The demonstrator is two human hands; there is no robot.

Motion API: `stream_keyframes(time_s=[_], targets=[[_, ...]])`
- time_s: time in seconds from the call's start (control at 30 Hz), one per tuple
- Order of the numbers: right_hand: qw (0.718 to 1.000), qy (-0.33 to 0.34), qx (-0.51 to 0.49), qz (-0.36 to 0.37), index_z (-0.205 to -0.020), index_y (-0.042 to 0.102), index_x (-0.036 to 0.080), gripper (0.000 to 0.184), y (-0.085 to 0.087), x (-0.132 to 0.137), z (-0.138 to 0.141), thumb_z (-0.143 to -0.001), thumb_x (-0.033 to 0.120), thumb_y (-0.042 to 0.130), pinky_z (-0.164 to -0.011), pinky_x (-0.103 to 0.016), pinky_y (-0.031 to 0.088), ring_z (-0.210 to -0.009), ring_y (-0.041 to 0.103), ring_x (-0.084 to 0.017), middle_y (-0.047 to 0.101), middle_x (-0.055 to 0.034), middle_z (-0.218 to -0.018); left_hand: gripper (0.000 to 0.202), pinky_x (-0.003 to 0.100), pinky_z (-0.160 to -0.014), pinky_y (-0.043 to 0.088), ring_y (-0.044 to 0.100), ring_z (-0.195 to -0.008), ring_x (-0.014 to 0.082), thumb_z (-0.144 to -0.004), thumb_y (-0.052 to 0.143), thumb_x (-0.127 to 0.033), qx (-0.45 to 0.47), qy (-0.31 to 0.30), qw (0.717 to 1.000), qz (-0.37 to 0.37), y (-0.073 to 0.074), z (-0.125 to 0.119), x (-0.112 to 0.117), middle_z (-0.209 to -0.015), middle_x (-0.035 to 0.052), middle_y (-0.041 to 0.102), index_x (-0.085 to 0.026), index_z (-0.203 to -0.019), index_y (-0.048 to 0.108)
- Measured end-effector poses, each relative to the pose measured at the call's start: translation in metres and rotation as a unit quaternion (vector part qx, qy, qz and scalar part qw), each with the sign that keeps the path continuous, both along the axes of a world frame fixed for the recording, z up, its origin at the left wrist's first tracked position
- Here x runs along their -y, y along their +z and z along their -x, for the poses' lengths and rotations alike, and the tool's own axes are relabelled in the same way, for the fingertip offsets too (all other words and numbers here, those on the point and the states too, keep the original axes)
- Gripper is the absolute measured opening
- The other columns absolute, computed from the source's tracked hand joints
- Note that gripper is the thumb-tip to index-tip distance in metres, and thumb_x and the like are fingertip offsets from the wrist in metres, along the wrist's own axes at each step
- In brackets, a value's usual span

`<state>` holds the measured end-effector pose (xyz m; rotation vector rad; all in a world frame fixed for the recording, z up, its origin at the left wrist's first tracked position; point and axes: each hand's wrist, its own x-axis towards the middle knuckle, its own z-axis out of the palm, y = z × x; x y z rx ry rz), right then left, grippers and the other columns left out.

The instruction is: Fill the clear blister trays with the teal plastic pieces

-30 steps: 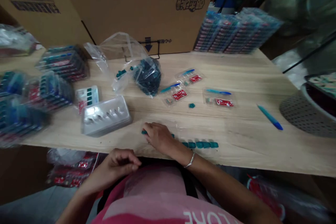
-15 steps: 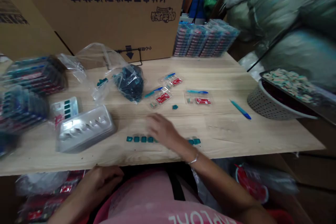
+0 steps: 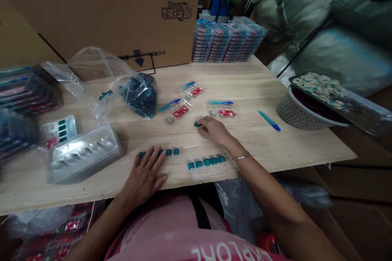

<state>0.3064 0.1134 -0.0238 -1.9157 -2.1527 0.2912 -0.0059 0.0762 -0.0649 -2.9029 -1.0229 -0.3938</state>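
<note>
My right hand point(image 3: 213, 130) reaches across the wooden table point(image 3: 284, 151), its fingertips pinching a small teal plastic piece point(image 3: 197, 124). My left hand point(image 3: 145, 172) lies flat with its fingers spread, over the left end of a short row of teal pieces point(image 3: 168, 152). A second row of teal pieces point(image 3: 206, 162) sits between my hands, nearer the table's front edge. Just beyond my right hand lie clear packets with red cards and blue sticks point(image 3: 182, 111).
A clear bag of dark teal pieces point(image 3: 141, 96) and a silver plastic tray point(image 3: 82, 155) stand to the left. Stacked packs point(image 3: 228, 41) line the back edge below a cardboard box point(image 3: 107, 12). A perforated basket point(image 3: 297, 112) sits at the right edge.
My left hand has come up from the table's edge onto the row. My right hand has moved away from the pieces, farther out to the loose teal piece. The view has shifted.
</note>
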Motion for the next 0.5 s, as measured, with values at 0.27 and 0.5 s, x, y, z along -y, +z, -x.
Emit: stream_keyframes(time_s=[0.27,0.5], targets=[[0.979,-0.143,-0.011,-0.145,-0.106,0.065,0.015,0.026,-0.002,0.074,-0.057,-0.09,0.018,0.045,-0.094,-0.038,0.046,-0.107,0.059,-0.025,0.064,-0.0134,-0.113,0.061,0.056,-0.114,0.0,0.025,-0.142,0.037,-0.09,0.049,-0.049,0.029,-0.066,0.997,-0.014,0.015,-0.04,-0.007,-0.152,0.0166,0.035,-0.019,-0.143,0.041],[0.967,-0.203,0.035,-0.148,-0.107,0.067,0.013,0.033,-0.041,0.135,-0.102,-0.093,0.031,0.043,-0.094,-0.045,0.047,-0.108,0.059,-0.029,0.065,-0.0169,-0.114,0.051,0.055,-0.113,0.017,0.034,-0.139,0.0309,-0.098,0.037,-0.039,-0.038,-0.184,0.979,0.085,0.011,-0.113,-0.012,-0.149,0.0128,0.042,-0.02,-0.146,0.035]])
